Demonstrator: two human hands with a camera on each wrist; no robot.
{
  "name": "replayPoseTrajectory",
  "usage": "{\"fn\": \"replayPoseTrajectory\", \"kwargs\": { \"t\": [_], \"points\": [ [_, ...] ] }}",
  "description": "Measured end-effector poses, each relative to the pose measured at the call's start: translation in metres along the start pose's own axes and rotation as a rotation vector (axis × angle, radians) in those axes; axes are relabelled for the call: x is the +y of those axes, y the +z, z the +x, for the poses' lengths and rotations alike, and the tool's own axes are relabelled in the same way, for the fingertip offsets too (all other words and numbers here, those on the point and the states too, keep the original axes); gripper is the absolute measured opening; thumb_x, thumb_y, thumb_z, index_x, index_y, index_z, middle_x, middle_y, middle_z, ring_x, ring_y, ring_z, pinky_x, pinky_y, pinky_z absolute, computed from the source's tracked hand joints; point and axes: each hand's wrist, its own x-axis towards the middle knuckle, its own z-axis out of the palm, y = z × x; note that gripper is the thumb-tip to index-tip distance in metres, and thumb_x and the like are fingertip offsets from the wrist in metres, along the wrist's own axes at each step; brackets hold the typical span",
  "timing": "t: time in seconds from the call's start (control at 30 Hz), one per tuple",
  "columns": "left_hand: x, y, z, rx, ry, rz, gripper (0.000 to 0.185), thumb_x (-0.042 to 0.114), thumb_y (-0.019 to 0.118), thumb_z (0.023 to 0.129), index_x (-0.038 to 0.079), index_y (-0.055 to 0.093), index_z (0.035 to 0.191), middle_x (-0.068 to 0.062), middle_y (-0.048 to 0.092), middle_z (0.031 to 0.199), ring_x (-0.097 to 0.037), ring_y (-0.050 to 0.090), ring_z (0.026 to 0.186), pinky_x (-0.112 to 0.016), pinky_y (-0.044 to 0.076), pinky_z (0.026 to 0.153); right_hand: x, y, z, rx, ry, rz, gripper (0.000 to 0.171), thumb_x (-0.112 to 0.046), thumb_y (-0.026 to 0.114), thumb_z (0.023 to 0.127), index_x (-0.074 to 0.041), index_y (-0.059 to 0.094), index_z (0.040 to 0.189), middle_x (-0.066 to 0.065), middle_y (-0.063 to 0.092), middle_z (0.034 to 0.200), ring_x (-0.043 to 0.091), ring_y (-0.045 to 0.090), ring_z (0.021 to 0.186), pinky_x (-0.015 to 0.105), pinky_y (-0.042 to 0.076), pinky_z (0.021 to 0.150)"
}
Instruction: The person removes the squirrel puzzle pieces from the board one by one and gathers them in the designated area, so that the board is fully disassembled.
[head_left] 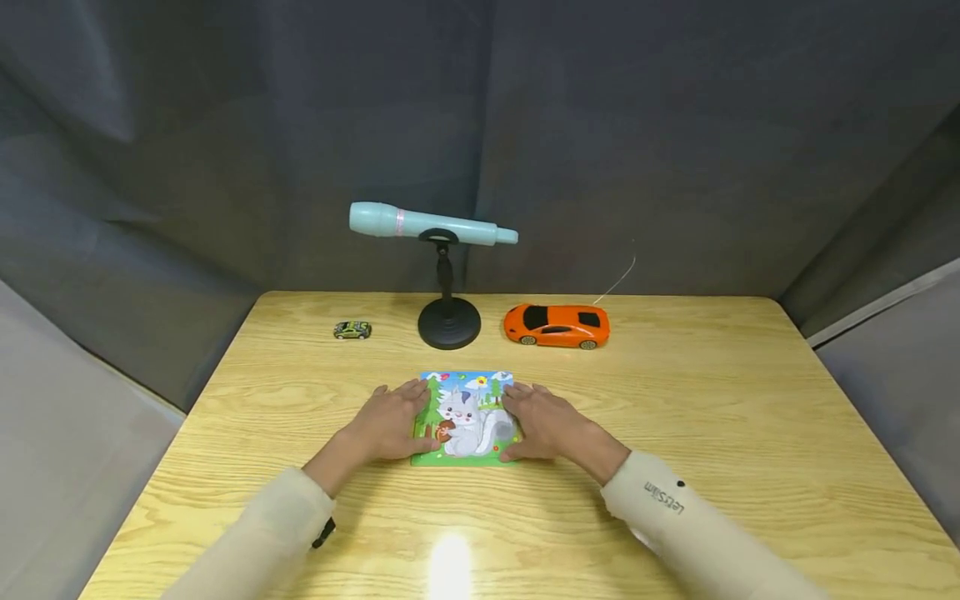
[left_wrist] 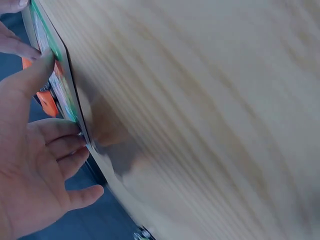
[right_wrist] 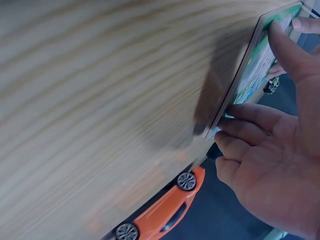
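Observation:
A thin flat board with a cartoon squirrel picture [head_left: 468, 421] lies on the wooden table in front of the person. At its left side rests the left hand [head_left: 392, 421], thumb on the picture near the bottom and fingertips at the upper left edge. Mirroring it, the right hand [head_left: 546, 421] touches the right side, its thumb over the lower right part. In the left wrist view the left hand [left_wrist: 37, 165] has its fingers loosely extended along the board's edge. The right wrist view has the right hand [right_wrist: 270, 145] likewise, fingertips right at the edge.
Behind the board stands a light blue microphone [head_left: 435, 225] on a black round-based stand [head_left: 448, 323]. To its right is an orange toy car [head_left: 557, 326], with a thin wire behind it; to its left, a small green toy car [head_left: 352, 330]. Dark grey curtains [head_left: 600, 150] hang behind the table [head_left: 712, 400].

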Motion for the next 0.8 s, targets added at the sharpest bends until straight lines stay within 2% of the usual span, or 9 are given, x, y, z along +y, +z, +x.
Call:
{"fn": "replayPoseTrajectory", "kwargs": {
  "t": [0.4,0.63,0.8],
  "points": [
    [0.040,0.006,0.008,0.006,0.027,0.029,0.086,0.065,0.057,0.083,0.002,0.044,0.141,-0.014,0.037,0.151,-0.028,0.033,0.141,-0.057,0.031,0.109,0.028,0.011,-0.035,0.026,-0.004,0.073,0.093,-0.054,0.075,0.072,0.000,0.043,0.141,0.016,0.037,0.151,0.031,0.030,0.143,0.049,0.023,0.117],
    [0.049,0.007,0.008,0.042,0.061,0.077,0.086,0.067,0.054,0.083,0.003,0.046,0.139,-0.014,0.040,0.149,-0.029,0.036,0.140,-0.056,0.034,0.108,0.033,0.013,-0.048,0.065,-0.020,0.125,0.095,-0.053,0.076,0.071,0.002,0.042,0.141,0.019,0.035,0.151,0.035,0.031,0.141,0.052,0.023,0.115],
    [0.050,0.005,0.007,0.031,0.061,0.109,0.086,0.069,0.050,0.084,0.004,0.045,0.141,-0.014,0.038,0.150,-0.029,0.036,0.140,-0.056,0.035,0.108,0.034,0.014,-0.048,0.064,-0.018,0.117,0.095,-0.053,0.076,0.071,0.001,0.041,0.141,0.018,0.035,0.151,0.035,0.030,0.142,0.051,0.023,0.116]
  ]
}}
